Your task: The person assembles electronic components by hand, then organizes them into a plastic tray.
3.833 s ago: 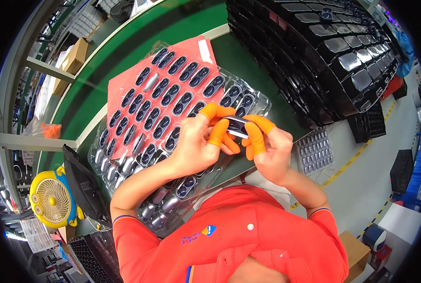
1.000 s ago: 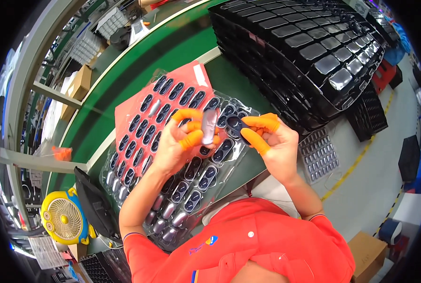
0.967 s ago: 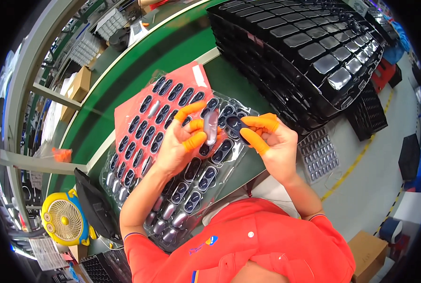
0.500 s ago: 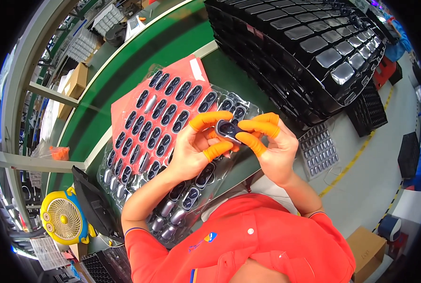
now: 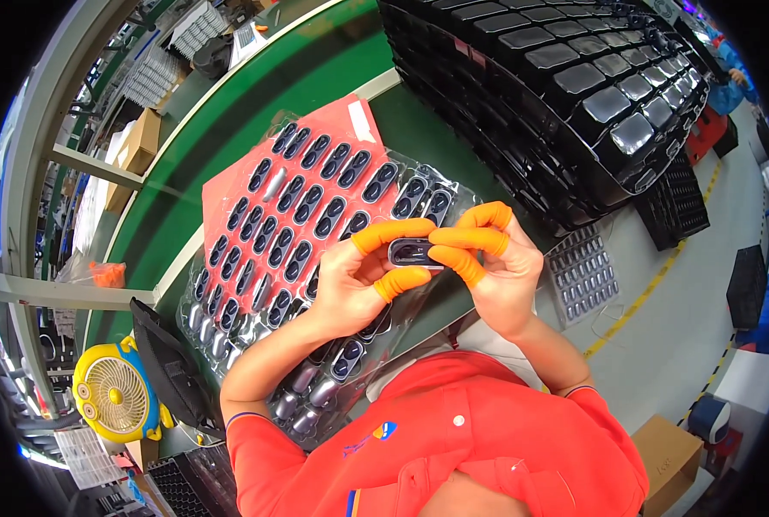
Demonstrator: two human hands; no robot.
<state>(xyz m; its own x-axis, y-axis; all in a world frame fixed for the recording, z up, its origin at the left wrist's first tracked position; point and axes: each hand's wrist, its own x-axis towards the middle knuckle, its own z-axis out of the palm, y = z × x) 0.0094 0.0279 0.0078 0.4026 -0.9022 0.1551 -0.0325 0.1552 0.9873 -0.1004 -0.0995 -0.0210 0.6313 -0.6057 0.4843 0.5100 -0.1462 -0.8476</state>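
While a dark green worktop (image 5: 420, 122) spreads beyond our fingers (image 5: 479, 239), a tall stack of glossy black moulded plastic trays (image 5: 522, 103) rises ahead and to their right. Ahead and to their left lies a clear plastic blister tray (image 5: 463, 195) with rows of dark oval pieces, a flat red sheet (image 5: 339, 121) beneath part of it. Our left hand (image 5: 350, 284) and right hand (image 5: 503, 284) meet above its right side, wrists bent inward, most fingertips in orange covers. Between them is a dark glossy oval case with a silvery rim (image 5: 409, 252), face up, its long axis running from hand to hand. Our left index finger and thumb grasp its far and near edges; our right fingertips touch its right end, though we cannot tell whether they pinch or merely press.
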